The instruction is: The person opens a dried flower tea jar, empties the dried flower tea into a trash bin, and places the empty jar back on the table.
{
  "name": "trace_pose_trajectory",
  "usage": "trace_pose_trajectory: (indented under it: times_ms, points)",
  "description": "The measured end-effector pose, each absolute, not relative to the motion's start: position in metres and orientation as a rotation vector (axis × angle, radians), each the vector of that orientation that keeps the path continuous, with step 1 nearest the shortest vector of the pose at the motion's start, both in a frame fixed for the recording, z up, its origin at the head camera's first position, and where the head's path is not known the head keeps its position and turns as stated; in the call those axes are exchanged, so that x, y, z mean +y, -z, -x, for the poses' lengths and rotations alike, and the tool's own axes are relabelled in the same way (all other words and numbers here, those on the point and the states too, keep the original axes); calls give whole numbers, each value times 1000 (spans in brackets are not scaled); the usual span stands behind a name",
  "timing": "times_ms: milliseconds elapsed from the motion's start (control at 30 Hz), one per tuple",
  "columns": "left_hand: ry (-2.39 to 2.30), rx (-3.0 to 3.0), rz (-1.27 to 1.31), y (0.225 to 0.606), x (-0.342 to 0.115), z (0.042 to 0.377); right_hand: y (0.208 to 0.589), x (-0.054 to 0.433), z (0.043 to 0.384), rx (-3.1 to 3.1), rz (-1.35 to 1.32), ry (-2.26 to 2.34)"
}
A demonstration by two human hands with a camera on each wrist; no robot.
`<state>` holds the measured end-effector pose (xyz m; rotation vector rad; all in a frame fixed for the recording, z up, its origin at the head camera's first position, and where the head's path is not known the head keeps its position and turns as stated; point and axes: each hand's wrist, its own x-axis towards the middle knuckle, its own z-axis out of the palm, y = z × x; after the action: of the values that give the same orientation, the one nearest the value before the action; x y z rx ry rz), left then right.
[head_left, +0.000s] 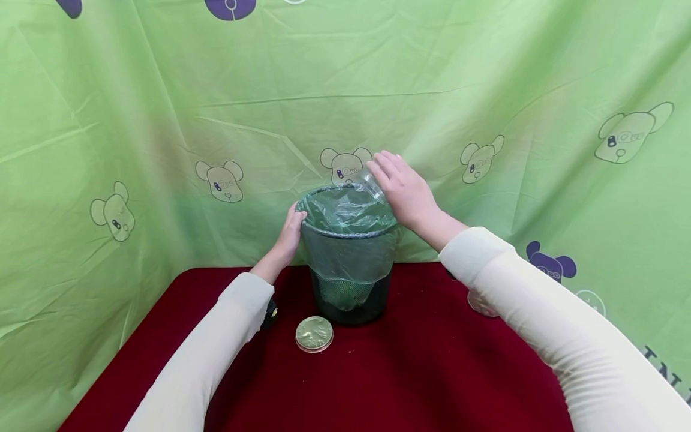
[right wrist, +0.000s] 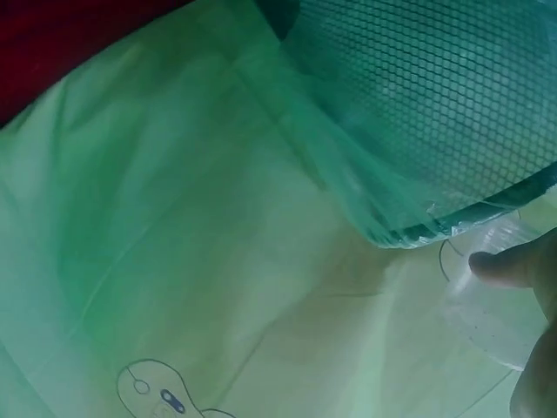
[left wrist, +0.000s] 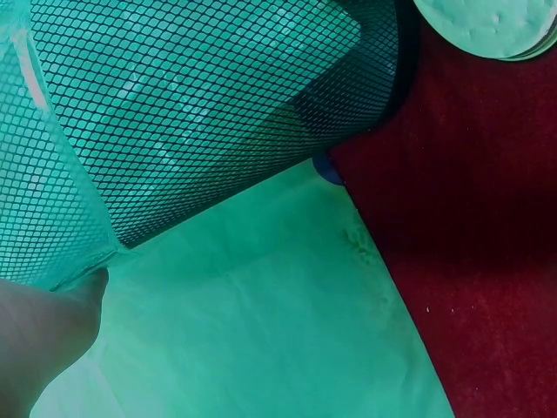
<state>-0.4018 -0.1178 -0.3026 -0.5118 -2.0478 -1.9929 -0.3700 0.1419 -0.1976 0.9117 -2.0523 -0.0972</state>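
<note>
The bin (head_left: pixel 353 300) stands upright on the red bench (head_left: pixel 421 348), between the two hands, a green liner (head_left: pixel 348 258) folded over its rim. At its left, the left hand (head_left: pixel 290 231) grips rim and liner, thumb on the near side. The right hand (head_left: pixel 403 189) holds a clear cup (head_left: pixel 371 185) at the bin's upper right; it leans, ribbed end nearest the opening. Whether cup and rim touch, I cannot tell. A gold disc (head_left: pixel 314 333) lies just in front of the bin.
</note>
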Motion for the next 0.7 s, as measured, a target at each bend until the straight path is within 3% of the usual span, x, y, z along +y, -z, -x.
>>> trace_pose_trajectory:
  times_ms: [700]
  points:
    - [1972, -2068, 497, 302, -118, 401, 190, 167, 360, -2323, -553, -522]
